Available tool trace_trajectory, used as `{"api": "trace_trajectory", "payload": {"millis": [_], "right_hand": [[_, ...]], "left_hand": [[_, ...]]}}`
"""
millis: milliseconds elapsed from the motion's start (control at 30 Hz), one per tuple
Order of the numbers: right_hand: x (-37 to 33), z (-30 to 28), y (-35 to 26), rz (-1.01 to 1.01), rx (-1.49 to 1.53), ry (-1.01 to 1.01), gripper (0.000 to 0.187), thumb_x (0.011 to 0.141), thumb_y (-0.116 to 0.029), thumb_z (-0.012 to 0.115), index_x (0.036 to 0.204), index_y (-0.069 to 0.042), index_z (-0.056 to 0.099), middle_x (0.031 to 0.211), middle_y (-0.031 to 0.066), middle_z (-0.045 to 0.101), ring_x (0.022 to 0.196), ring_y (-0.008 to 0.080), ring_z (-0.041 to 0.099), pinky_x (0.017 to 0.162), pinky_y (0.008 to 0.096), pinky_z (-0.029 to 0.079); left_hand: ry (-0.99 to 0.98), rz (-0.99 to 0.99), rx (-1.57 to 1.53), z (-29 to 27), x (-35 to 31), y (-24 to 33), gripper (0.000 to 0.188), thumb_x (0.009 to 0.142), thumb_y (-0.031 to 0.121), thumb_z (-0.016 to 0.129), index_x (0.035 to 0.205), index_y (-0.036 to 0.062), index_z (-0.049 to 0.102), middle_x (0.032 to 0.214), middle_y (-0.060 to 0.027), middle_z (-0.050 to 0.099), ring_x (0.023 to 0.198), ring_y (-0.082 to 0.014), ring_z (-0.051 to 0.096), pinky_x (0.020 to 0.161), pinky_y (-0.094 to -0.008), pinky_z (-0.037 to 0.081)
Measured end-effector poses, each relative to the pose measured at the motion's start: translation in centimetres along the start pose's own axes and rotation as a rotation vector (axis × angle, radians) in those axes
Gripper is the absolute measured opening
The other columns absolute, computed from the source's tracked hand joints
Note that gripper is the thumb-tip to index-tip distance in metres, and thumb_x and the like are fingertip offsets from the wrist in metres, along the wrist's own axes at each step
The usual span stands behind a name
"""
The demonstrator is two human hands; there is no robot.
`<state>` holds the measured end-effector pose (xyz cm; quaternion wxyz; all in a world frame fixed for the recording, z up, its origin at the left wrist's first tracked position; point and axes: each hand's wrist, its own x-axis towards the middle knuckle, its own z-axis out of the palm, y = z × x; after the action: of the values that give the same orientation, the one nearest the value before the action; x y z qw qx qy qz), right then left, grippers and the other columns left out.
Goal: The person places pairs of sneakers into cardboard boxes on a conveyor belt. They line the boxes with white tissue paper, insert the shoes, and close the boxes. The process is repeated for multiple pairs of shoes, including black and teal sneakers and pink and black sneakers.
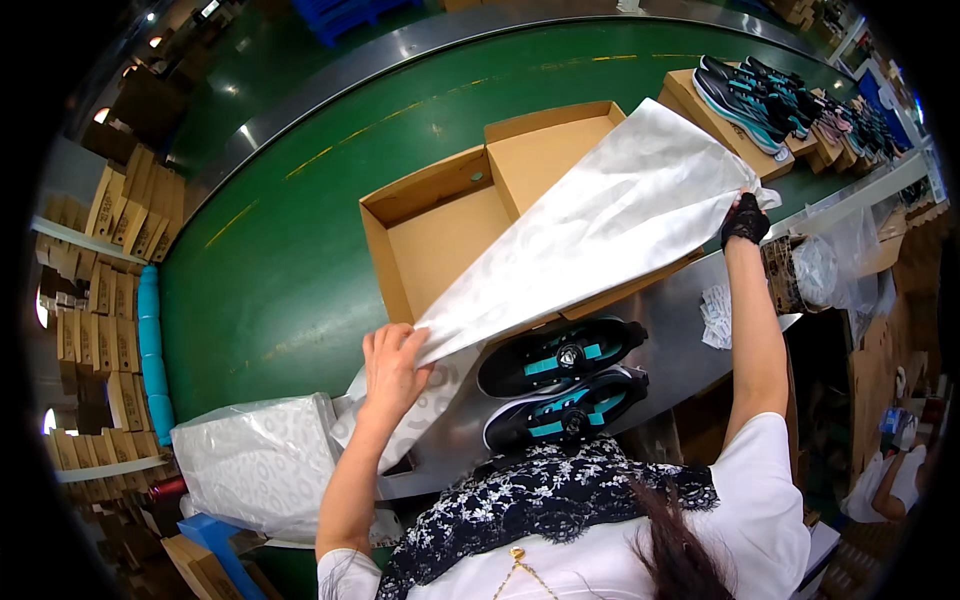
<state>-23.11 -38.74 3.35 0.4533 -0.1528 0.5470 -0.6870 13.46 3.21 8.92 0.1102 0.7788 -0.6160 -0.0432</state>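
Observation:
A white sheet of wrapping paper (pixel 590 235) with a faint pattern is stretched slantwise over an open brown shoe box (pixel 445 240). My left hand (pixel 395 365) pinches its near left end, fingers closed. In a black fingerless lace glove, my right hand (pixel 745 218) grips the gathered far right end. Part of the box's interior and near side is hidden under the sheet. Close to my body, a black sneaker with teal straps (pixel 562 357) and a round dial lies beside a matching sneaker (pixel 567 410), at the box's near side.
A plastic-covered stack of patterned paper (pixel 255 455) lies at the near left. More sneakers (pixel 740 105) stand on boxes along the green conveyor belt (pixel 270 290) at the far right. Small white packets (pixel 716 316) lie by my right forearm. Stacked boxes (pixel 100 345) fill the left side.

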Motion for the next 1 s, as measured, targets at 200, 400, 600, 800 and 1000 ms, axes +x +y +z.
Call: {"api": "trace_trajectory", "payload": {"millis": [200, 400, 600, 800, 1000], "right_hand": [[-2.3, 2.8, -2.7, 0.172, 0.277, -0.399, 0.016, 0.078, -0.016, 0.064, 0.083, -0.010, 0.050, 0.059, -0.0003, 0.050, 0.048, 0.0119, 0.048, 0.045, 0.0257, 0.044], [-1.1, 1.4, -2.6, 0.142, 0.180, -0.226, 0.013, 0.077, -0.017, 0.064, 0.080, -0.010, 0.054, 0.060, 0.0014, 0.053, 0.049, 0.0122, 0.049, 0.045, 0.0245, 0.042], [-3.9, -6.8, -3.2, 0.021, -0.683, -0.299, 0.047, 0.080, -0.025, 0.060, 0.119, -0.004, 0.044, 0.117, 0.0102, 0.048, 0.086, 0.0184, 0.059, 0.058, 0.0245, 0.045], [-21.9, -11.0, -3.5, -1.248, -1.000, -1.509, 0.025, 0.064, -0.018, 0.066, 0.081, -0.003, 0.057, 0.080, 0.0107, 0.056, 0.077, 0.0267, 0.053, 0.070, 0.0346, 0.044], [-27.5, -16.4, 0.8, -1.501, -1.512, -1.755, 0.021, 0.065, -0.030, 0.064, 0.070, -0.011, 0.058, 0.060, 0.0028, 0.055, 0.068, 0.0175, 0.054, 0.088, 0.0535, 0.028]], "left_hand": [[0.563, 0.013, 0.135, -7.4, 4.3, -3.6, 0.022, 0.072, 0.002, 0.058, 0.093, 0.0080, 0.062, 0.102, -0.0078, 0.057, 0.102, -0.0257, 0.050, 0.091, -0.0456, 0.030], [0.578, 0.182, 0.346, -5.3, 1.6, -3.3, 0.026, 0.068, 0.003, 0.060, 0.093, 0.0095, 0.061, 0.107, -0.0058, 0.056, 0.109, -0.0271, 0.047, 0.096, -0.0492, 0.025], [0.316, -0.135, 0.033, 1.8, -3.2, -5.8, 0.055, 0.071, 0.036, 0.066, 0.117, 0.0109, 0.050, 0.127, -0.0187, 0.037, 0.120, -0.0343, 0.033, 0.096, -0.0551, 0.021], [0.756, -1.051, -0.522, 5.1, -5.7, -17.9, 0.062, 0.077, 0.042, 0.061, 0.115, -0.0044, 0.046, 0.122, -0.0178, 0.043, 0.111, -0.0297, 0.044, 0.092, -0.0432, 0.035], [0.347, -0.964, -1.773, 10.2, -0.3, -9.5, 0.042, 0.080, 0.024, 0.060, 0.113, -0.0009, 0.047, 0.106, -0.0119, 0.056, 0.095, -0.0247, 0.055, 0.083, -0.0391, 0.045]]}}
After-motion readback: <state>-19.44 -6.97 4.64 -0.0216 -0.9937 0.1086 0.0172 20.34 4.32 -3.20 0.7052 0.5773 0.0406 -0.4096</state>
